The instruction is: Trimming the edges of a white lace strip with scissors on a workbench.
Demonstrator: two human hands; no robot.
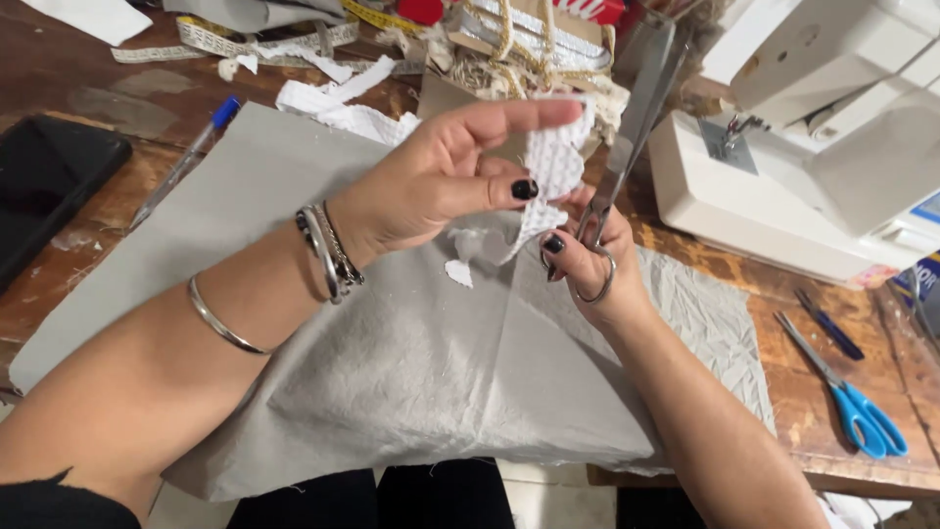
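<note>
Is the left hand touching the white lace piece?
Touching. The head view shows the left hand pinching the white lace piece between thumb and fingers, while the right hand holds the metal scissors beside it.

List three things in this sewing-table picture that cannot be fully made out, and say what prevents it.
1. Head view: the tips of the metal scissors in the right hand blur against the clutter behind.
2. The sewing machine is cut off by the top and right edges.
3. The lower part of the white lace piece is hidden behind the left hand.
</note>
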